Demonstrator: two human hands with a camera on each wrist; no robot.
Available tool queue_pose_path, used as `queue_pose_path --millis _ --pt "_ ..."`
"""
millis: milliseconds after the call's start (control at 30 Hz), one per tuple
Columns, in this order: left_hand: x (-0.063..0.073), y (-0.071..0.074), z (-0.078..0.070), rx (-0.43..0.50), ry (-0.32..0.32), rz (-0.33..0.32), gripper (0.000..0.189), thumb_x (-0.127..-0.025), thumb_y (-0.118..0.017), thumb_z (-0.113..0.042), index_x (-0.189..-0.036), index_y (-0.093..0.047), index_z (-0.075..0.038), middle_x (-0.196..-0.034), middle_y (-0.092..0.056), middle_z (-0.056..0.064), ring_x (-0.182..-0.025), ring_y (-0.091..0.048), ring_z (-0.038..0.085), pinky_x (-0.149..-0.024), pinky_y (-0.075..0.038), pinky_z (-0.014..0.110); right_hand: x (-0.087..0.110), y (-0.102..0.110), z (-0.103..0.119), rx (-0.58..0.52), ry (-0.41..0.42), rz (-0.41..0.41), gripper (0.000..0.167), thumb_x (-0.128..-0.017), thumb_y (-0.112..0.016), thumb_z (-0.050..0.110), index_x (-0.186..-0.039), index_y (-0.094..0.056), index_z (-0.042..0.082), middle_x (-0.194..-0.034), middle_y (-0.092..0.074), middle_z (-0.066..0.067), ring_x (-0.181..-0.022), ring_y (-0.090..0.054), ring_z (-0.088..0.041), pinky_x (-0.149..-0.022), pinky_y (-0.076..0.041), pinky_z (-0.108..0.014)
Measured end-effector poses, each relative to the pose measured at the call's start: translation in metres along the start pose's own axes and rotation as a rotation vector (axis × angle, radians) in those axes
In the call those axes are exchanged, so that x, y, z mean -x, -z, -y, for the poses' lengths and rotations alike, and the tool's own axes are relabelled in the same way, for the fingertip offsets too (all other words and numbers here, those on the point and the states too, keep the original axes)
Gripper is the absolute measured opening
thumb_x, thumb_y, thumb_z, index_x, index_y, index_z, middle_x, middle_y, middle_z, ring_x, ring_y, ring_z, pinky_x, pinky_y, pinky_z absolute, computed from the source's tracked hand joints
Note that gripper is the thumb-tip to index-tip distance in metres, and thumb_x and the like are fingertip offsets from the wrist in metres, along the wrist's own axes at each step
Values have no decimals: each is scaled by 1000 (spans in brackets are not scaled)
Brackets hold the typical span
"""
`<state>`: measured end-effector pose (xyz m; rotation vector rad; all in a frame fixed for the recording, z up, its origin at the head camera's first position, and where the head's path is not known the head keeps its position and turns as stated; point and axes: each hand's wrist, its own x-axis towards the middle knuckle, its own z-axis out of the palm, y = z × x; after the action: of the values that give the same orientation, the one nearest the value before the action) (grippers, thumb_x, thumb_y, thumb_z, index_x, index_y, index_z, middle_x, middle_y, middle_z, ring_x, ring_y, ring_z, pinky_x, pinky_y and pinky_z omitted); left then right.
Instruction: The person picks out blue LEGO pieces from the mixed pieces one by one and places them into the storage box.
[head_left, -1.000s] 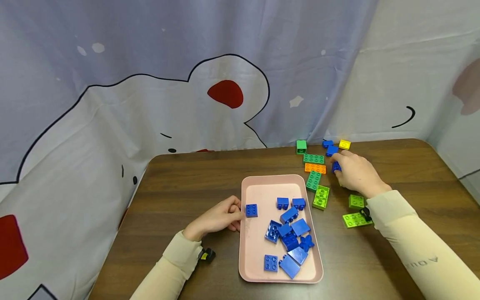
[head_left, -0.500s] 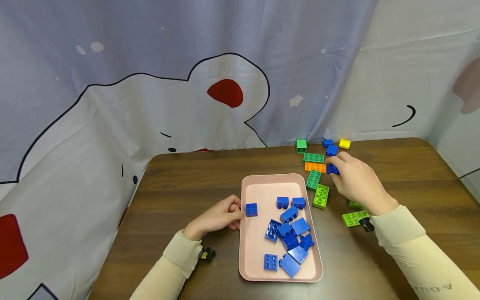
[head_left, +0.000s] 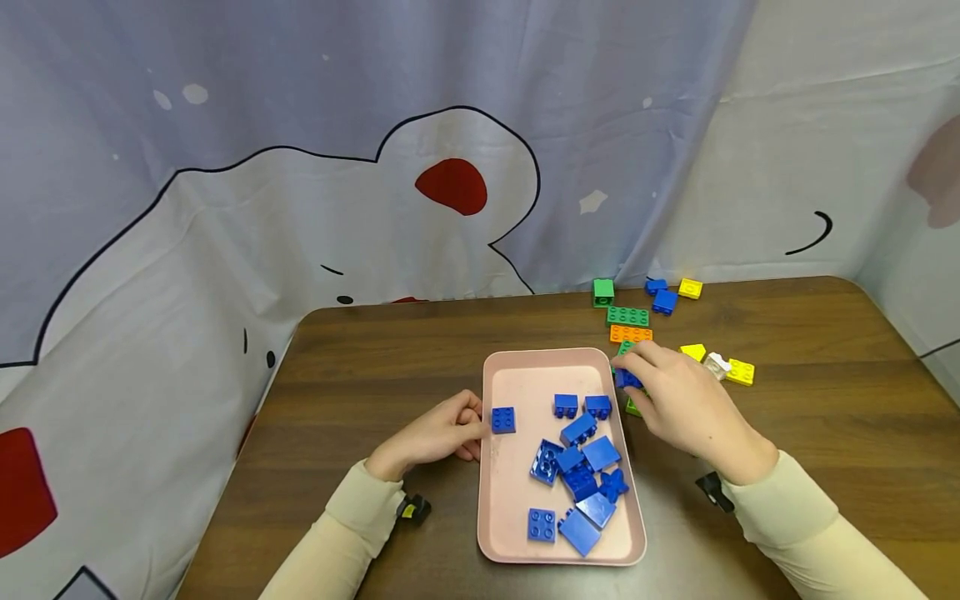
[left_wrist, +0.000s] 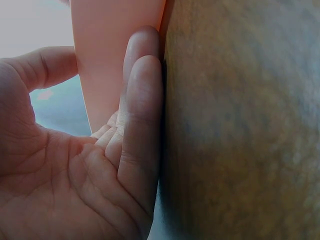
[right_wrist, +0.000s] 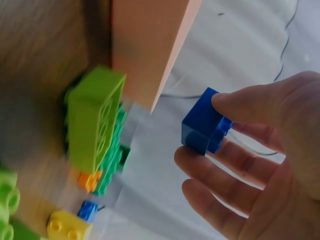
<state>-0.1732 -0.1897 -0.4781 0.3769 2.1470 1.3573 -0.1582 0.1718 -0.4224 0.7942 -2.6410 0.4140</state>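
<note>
My right hand (head_left: 693, 408) pinches a blue building brick (right_wrist: 202, 122) between thumb and fingers, held up beside the right rim of the pink tray (head_left: 536, 371). The right wrist view shows the brick's studs facing the palm. On the tray's left side, my left hand (head_left: 435, 433) grips the edge; its thumb (left_wrist: 52, 65) lies at the rim and its fingers (left_wrist: 142, 110) along the outer wall near the table. Inside the tray are several blue bricks (head_left: 579, 532), one blue brick (head_left: 503, 420) close to the left hand, and a blue star-shaped piece (head_left: 613, 486).
Behind the tray lie a green brick (head_left: 603, 292), a long green brick (head_left: 627, 317), an orange brick (head_left: 631, 334), two blue bricks (head_left: 664, 302) and a yellow brick (head_left: 690, 288). Yellow pieces (head_left: 740, 372) and a whitish piece (head_left: 717, 366) sit beyond the right hand. A lime brick (right_wrist: 95, 120) stands near the tray.
My right hand has picked up the blue brick from among the scattered pieces and brought it left and nearer, to the tray's right rim. The left hand has stayed at the tray.
</note>
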Motion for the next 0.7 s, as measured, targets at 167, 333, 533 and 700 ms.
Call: queue_pose_path --millis 167,333,533,700 --pt "0 0 0 -11 3 -5 29 -101 -62 -20 -121 -51 -1 -85 -69 5 -75 -72 17 -70 -62 32 2 -4 15 -40 31 4 36 -84 -83 6 -118 -72 10 -106 -69 -5 -81 -68 -21 -71 -59 -40" --pt "0 1 0 -10 7 -2 30 -101 -62 -20 -121 -51 -2 -85 -69 5 -76 -73 17 -71 -62 32 3 -8 27 -72 65 9 34 -86 -81 9 -118 -71 12 -108 -68 -1 -82 -66 -17 -74 -59 -38" --pt "0 1 -1 -8 2 -5 28 -101 -62 -19 -120 -51 -1 -84 -69 4 -75 -73 17 -70 -62 32 5 -13 43 -108 100 47 34 -87 -82 13 -119 -72 17 -109 -66 4 -87 -64 -11 -77 -59 -34" --pt "0 0 -2 6 1 -1 28 -100 -61 -18 -120 -51 -1 -84 -68 3 -75 -74 17 -69 -62 32 7 -16 53 -132 129 53 33 -88 -82 15 -119 -71 19 -114 -68 6 -96 -67 -11 -84 -61 -36"
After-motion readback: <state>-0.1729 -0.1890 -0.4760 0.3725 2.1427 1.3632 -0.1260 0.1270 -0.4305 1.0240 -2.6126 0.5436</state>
